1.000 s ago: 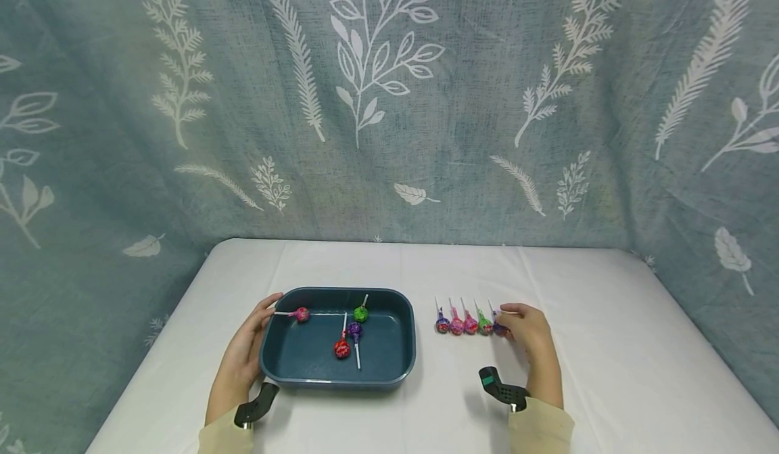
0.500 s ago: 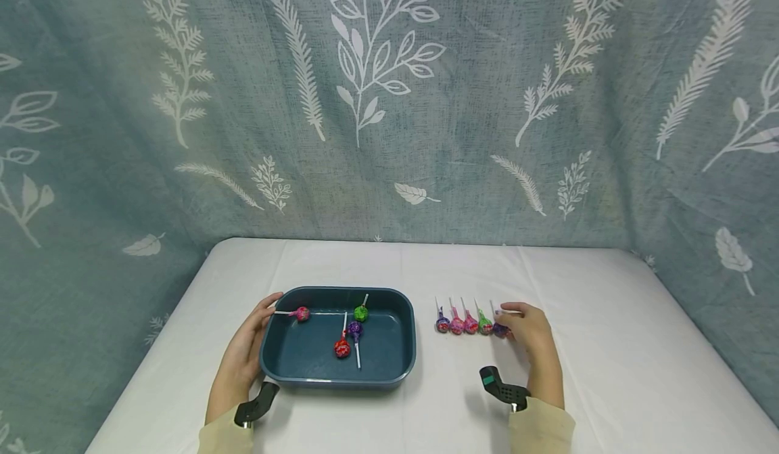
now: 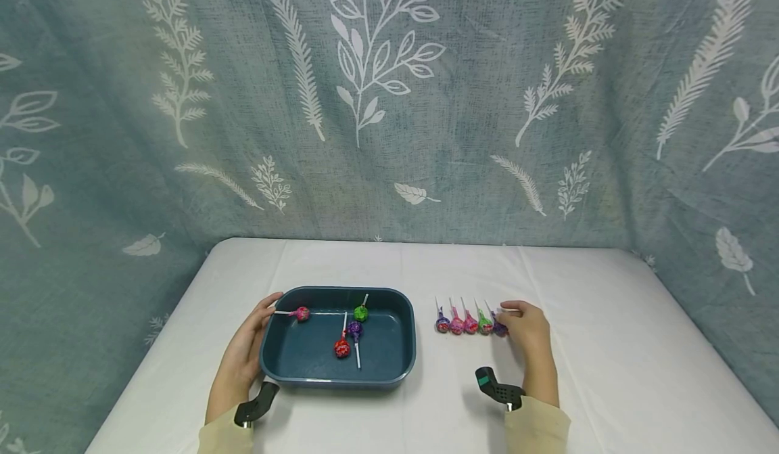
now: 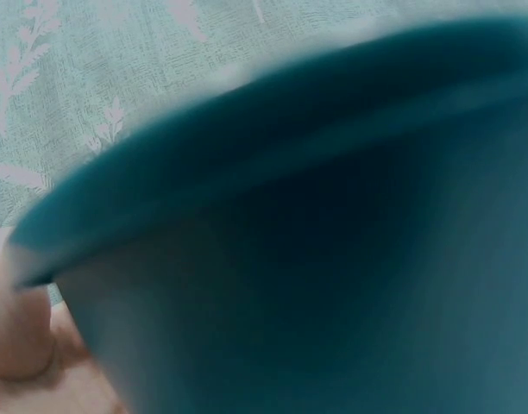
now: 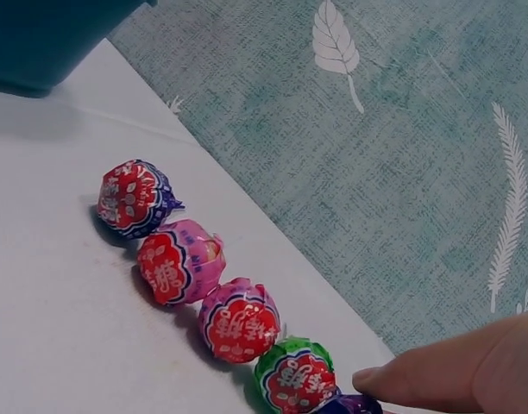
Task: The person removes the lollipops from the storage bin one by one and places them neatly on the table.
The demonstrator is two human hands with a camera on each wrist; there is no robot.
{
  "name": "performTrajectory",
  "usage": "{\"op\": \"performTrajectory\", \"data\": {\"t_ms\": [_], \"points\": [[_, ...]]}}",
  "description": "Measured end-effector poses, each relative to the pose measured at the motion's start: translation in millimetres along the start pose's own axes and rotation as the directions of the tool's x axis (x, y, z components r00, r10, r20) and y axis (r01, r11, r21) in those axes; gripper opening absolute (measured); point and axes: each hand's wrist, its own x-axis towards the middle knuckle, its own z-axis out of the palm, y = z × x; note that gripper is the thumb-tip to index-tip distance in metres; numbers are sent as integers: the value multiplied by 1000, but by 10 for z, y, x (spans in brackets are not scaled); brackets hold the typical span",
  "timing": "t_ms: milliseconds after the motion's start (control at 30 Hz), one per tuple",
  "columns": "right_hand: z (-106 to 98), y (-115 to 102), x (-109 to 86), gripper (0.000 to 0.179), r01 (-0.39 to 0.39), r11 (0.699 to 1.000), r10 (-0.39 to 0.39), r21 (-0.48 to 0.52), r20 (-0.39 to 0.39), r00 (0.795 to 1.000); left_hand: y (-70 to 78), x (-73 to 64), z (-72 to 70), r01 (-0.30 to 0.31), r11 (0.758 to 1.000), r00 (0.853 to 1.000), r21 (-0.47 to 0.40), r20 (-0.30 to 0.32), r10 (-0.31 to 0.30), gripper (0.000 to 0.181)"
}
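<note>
Left hand, fingers loosely extended, rests against left edge of dark blue tray. Four lollipops inside. Right hand touches purple lollipop at right end of row of five; whether pinching, cannot tell. White cloth spans gap between tray and row, stretching beyond right hand to its right edge.

Screened-off nook, leaf-print drape, white-clothed table

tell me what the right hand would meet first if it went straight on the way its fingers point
The purple lollipop at the row's right end, right by the fingertips of the right hand; contact is hard to judge. Beyond it, likely the green lollipop.
</note>
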Motion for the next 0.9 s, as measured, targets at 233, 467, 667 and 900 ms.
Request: {"op": "performTrajectory", "data": {"t_ms": [233, 467, 667, 900], "points": [[-7, -18, -11, 36, -9, 1000, 9, -4, 9, 1000, -8, 12, -9, 8, 1000, 1000, -14, -4, -9, 39], [-36, -38, -36, 38, -8, 1000, 8, 1, 15, 1000, -5, 10, -9, 11, 1000, 1000, -23, 1, -11, 39], [-56, -52, -61, 40, -17, 1000, 17, -11, 3, 1000, 1, 13, -13, 13, 999, 1000, -30, 3, -13, 38], [-95, -79, -85, 40, 4, 1000, -4, -10, -26, 1000, 2, 26, -17, 17, 999, 1000, -41, 6, -17, 38]]}}
